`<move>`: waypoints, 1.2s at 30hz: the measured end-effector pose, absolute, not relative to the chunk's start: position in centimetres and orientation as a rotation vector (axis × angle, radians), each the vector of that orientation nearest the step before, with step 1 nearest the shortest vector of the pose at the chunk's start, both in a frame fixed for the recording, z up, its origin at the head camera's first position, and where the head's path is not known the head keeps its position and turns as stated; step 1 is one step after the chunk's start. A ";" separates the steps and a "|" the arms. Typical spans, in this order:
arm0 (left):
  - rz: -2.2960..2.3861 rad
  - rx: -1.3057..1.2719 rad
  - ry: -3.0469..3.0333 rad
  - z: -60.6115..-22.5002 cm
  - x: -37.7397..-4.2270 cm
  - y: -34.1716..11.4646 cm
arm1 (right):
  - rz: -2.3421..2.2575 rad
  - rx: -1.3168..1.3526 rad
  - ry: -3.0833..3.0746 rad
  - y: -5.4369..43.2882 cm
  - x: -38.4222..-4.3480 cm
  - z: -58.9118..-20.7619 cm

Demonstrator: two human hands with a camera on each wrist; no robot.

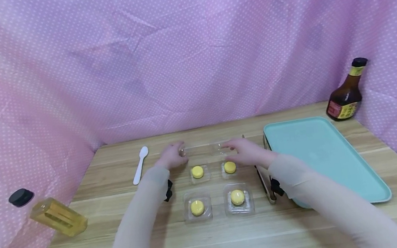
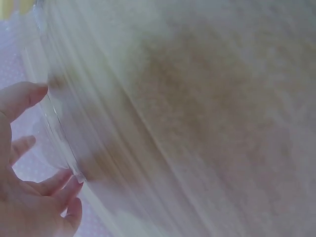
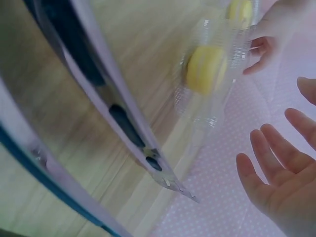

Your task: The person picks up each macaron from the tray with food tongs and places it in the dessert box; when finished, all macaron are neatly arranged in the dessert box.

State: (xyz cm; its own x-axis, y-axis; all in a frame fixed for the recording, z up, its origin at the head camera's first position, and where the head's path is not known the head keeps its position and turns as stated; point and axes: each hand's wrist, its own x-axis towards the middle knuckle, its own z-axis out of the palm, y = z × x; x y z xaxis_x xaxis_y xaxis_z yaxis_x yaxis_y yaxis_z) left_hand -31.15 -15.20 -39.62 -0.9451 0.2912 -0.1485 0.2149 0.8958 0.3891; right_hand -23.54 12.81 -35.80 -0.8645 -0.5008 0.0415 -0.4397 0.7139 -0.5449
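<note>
Yellow macarons, such as the front-left macaron (image 1: pixel 197 208) and the front-right macaron (image 1: pixel 237 197), sit in small clear plastic boxes in two rows. My left hand (image 1: pixel 173 156) is at the back left, its thumb and fingertips gripping the edges of a clear plastic lid (image 2: pixel 59 118). My right hand (image 1: pixel 245 151) reaches over the back-right macaron (image 1: pixel 230 167). Its fingers are spread and bent a little beside another clear plastic lid (image 1: pixel 219 148). In the right wrist view that macaron's box (image 3: pixel 212 106) stands apart from the fingers (image 3: pixel 269 153).
A white spoon (image 1: pixel 140 165) lies left of my left hand. An oil bottle (image 1: pixel 59 216) stands at the far left. A long narrow item (image 1: pixel 267 186) lies under my right wrist, beside a mint-green tray (image 1: pixel 321 158). Behind the tray is a brown sauce bottle (image 1: pixel 345 95).
</note>
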 end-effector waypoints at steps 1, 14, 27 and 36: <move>0.551 0.385 2.859 -39.6 -31.1 -15.3 | -0.821 -0.788 2.814 12.7 -23.7 -35.8; 0.647 0.375 2.853 -40.2 -31.5 -16.3 | -0.607 -0.848 2.826 11.3 -25.5 -36.2; 0.893 0.710 2.769 -38.5 -29.3 -15.9 | -0.652 -0.891 2.826 10.8 -26.1 -36.2; 0.912 0.802 2.687 -38.8 -27.5 -15.6 | -0.622 -0.945 2.805 9.3 -26.2 -36.6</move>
State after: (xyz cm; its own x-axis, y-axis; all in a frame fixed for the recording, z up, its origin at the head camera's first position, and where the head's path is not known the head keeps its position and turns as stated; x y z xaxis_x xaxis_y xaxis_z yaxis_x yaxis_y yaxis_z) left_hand -27.54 -15.55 -38.78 -0.8348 0.5505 -0.0079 0.4319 0.6637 0.6107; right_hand -26.21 9.30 -36.55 -0.7985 -0.6017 0.0197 -0.5535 0.7209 -0.4170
